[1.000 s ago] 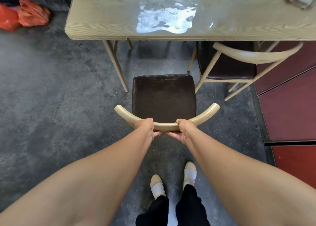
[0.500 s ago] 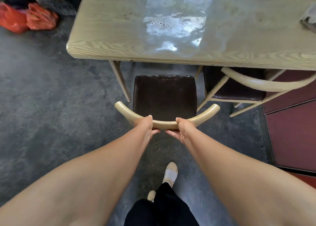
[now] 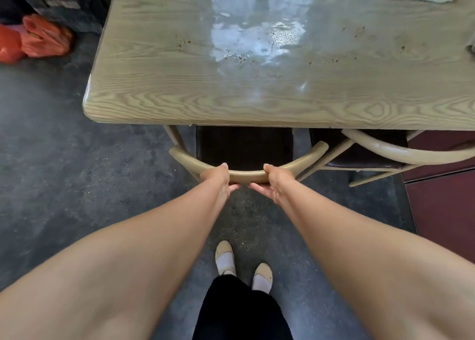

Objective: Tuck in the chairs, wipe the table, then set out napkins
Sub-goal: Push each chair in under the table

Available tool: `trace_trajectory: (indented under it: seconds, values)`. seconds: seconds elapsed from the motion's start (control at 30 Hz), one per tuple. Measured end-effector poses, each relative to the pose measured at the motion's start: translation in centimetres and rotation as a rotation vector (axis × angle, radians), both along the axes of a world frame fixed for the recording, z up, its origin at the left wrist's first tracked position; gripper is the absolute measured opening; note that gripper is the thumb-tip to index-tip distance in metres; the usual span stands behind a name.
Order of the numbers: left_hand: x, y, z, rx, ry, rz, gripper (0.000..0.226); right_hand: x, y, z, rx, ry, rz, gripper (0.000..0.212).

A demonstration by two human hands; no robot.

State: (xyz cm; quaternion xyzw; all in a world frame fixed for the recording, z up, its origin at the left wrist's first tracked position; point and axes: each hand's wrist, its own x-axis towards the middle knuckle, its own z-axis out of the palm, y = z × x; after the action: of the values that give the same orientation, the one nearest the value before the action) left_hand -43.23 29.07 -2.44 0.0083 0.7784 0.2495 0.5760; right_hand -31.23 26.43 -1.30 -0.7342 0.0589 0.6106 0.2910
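Chair (image 3: 245, 148) at frame centre now has most of its dark seat under the table (image 3: 180, 103) edge, further in than a second ago, so this tuck looks nearly done. Left hand (image 3: 217, 177) and right hand (image 3: 276, 182) grip its curved backrest (image 3: 249, 177) side by side, arms outstretched, thumbs on top and fingers curled beneath.

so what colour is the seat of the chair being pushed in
Dark brown, almost black; the seat shows best in the head view, partly under the table.
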Motion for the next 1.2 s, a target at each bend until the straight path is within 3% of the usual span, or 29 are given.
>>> trace_trajectory:
  seconds: [0.43, 0.6, 0.87, 1.2]
  values:
    - [-0.6, 7.1, 0.0, -0.026, -0.032, -0.065, 0.048, -0.8, 6.3, -0.1, 0.064, 0.025, 0.0, 0.042]
    - [-0.6, 7.6, 0.6, -0.07, -0.042, -0.102, 0.051, -0.1, 7.0, 0.9, -0.002, 0.114, 0.079, 0.024]
    - [-1.1, 7.4, 0.3, -0.045, -0.013, -0.093, 0.048, -0.2, 6.9, 1.9, -0.081, 0.147, 0.132, 0.036]
    - [-1.5, 7.9, 1.1, -0.053, -0.031, -0.073, 0.051, -0.1, 8.1, 2.2, -0.086, 0.14, 0.071, 0.029]
